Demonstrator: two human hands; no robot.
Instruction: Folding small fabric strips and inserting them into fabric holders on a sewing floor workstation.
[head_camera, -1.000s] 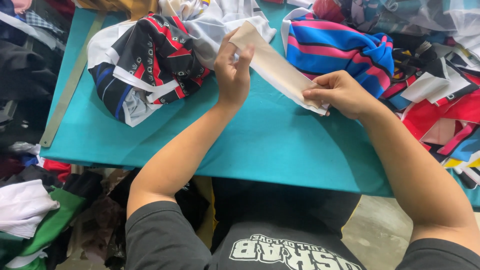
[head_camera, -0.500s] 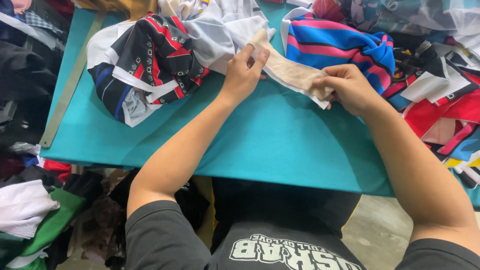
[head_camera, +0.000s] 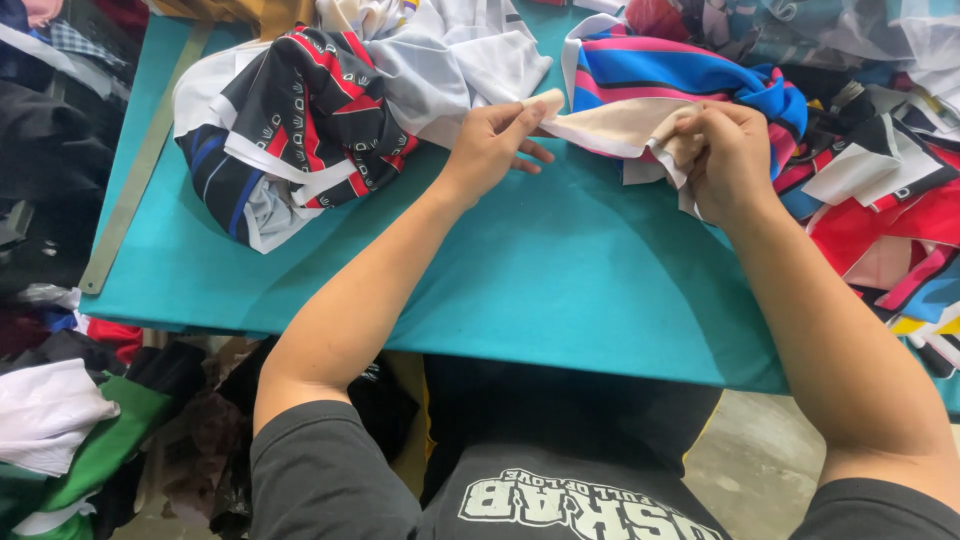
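While both hands are busy with it, the cream fabric strip (head_camera: 615, 125) hangs just above the teal desk (head_camera: 560, 290), at the far side of it, stretched between the two of them. The left hand (head_camera: 495, 140) pinches one end between thumb and forefinger, fingers closed on the cloth. The right hand (head_camera: 735, 160) has its fingers curled tight around the other end, where the strip is bunched into a small wad with a pale tail dangling below it.

I'd judge the handling to be partway along: one end looks gathered up, while the stretch nearer the left hand is flat and loose. Nothing of the strip rests on the desk.

Just behind the strip lies a blue and pink striped garment (head_camera: 680, 75). To the left of the strip sits a heap of black, red and white jerseys (head_camera: 300, 130). A metal ruler (head_camera: 140, 170) lies along the desk's left edge, well apart from the strip. More coloured offcuts (head_camera: 880, 210) crowd the right of the strip.
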